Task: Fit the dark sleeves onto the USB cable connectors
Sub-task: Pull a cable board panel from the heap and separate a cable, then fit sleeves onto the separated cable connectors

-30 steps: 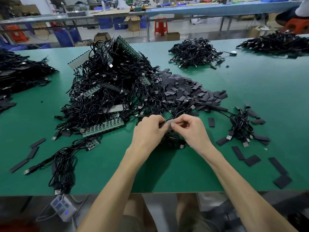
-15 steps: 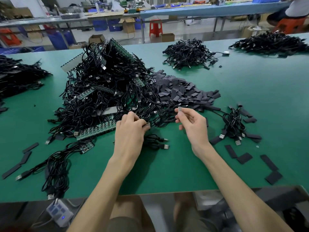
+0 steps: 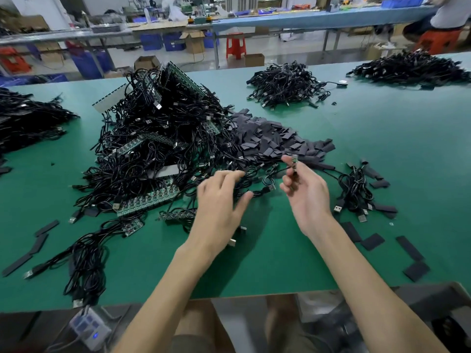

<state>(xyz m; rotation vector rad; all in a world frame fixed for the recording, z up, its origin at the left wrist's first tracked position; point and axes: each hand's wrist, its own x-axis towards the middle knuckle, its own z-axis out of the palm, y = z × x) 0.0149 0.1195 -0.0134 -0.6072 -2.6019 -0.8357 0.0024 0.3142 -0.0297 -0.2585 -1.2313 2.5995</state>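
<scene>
1. A USB connector [image 3: 295,163] was held upright above the green tabletop [image 3: 382,138], pinched between the thumb and forefinger of the right hand [image 3: 307,200].
2. Just behind it, a heap of dark sleeves [image 3: 275,141] was piled on the tabletop.
3. The left hand [image 3: 218,207], blurred, was held with its fingers [image 3: 228,178] spread and released, grasping nothing, over the near edge of a large tangle of black cables [image 3: 158,138].
4. Green circuit boards [image 3: 150,200] were mixed into that tangle.
5. A small cable bundle [image 3: 354,189] lay to the right of the right hand, with loose flat sleeves [image 3: 372,242] scattered near it.
6. Further cable heaps were seen at the far middle [image 3: 285,85], far right [image 3: 413,67] and left [image 3: 25,123].
</scene>
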